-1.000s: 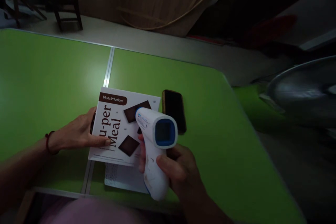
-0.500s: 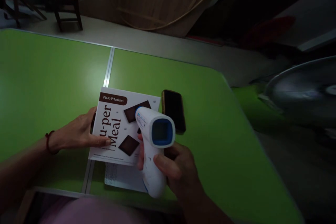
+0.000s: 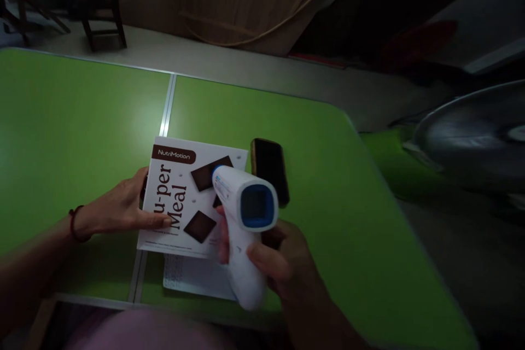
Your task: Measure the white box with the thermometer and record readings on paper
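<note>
A white box (image 3: 172,208) printed with "NutriMotion" and dark chocolate squares is gripped at its left edge by my left hand (image 3: 127,205). That thumb lies across the box's front, and its other fingers are hidden behind. My right hand (image 3: 283,262) is wrapped round the handle of a white infrared thermometer (image 3: 246,246) with a blue-rimmed screen, which looks dark. The thermometer's nose points at the box face; whether it touches cannot be told. Partly under the box lies a white sheet or booklet (image 3: 192,276) with small print.
A dark phone in a brown case (image 3: 269,169) lies right of the box on the green table (image 3: 82,104). A metal seam (image 3: 167,109) crosses the table. Beyond the far edge stands a wooden chair (image 3: 102,5). A large shiny rounded object (image 3: 471,126) is at the right.
The thermometer and my right hand have shifted slightly to the right. My left hand keeps its grip on the box. The whole view has moved a little.
</note>
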Demonstrator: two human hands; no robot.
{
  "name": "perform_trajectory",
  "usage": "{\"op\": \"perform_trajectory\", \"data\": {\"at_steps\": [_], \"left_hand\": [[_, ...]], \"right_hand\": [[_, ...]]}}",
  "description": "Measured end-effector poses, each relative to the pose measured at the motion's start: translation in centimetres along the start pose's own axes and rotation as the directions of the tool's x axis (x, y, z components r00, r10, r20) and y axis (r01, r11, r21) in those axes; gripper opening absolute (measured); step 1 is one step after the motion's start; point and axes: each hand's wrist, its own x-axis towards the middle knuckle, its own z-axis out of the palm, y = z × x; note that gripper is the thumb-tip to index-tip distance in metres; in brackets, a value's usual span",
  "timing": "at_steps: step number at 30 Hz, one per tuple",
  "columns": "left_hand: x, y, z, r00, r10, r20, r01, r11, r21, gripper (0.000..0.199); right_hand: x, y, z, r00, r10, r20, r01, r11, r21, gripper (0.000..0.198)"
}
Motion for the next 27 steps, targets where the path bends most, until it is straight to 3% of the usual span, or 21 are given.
{"op": "perform_trajectory", "data": {"at_steps": [3,5,8,13,18,20,23,25,27], "left_hand": [[0.1,0.1,0.0,1.000,0.004,0.027,-0.003,0.999,-0.038,0.058],[0.1,0.3,0.0,1.000,0.002,0.027,-0.001,0.999,-0.032,0.058],[0.0,0.4,-0.1,1.000,-0.027,0.015,0.027,0.999,-0.021,0.057],[-0.1,0.1,-0.2,1.000,-0.031,-0.005,0.031,0.999,0.011,0.058],[-0.1,0.0,-0.3,0.999,-0.037,0.005,0.037,0.999,0.000,0.059],[-0.1,0.0,-0.3,0.999,-0.046,0.004,0.046,0.999,-0.015,0.059],[0.0,0.0,-0.2,0.998,-0.057,0.022,0.058,0.996,-0.065,0.058],[0.0,0.2,-0.2,0.998,-0.050,0.043,0.054,0.993,-0.107,0.056],[0.0,0.4,-0.1,0.999,-0.029,0.040,0.034,0.990,-0.139,0.055]], "right_hand": [[0.9,-1.0,-1.8,0.996,-0.093,0.000,0.093,0.995,0.047,0.043],[1.6,-1.4,-3.1,0.989,-0.133,-0.061,0.136,0.989,0.061,0.047],[2.5,-1.4,-4.8,0.993,-0.108,-0.045,0.109,0.994,0.015,0.044],[3.6,-0.2,-5.8,0.998,-0.031,0.063,0.048,0.960,-0.275,0.039],[4.2,0.0,-5.5,0.998,0.021,-0.062,-0.049,0.864,-0.501,0.043],[4.3,-0.2,-5.0,0.986,0.068,-0.150,-0.153,0.720,-0.677,0.037],[4.5,-0.7,-3.7,0.962,0.062,-0.264,-0.269,0.356,-0.895,0.034],[4.6,-0.9,-2.7,0.958,0.042,-0.283,-0.286,0.117,-0.951,0.037],[4.6,-1.0,-1.7,0.960,0.051,-0.277,-0.273,-0.059,-0.960,0.037]]}}
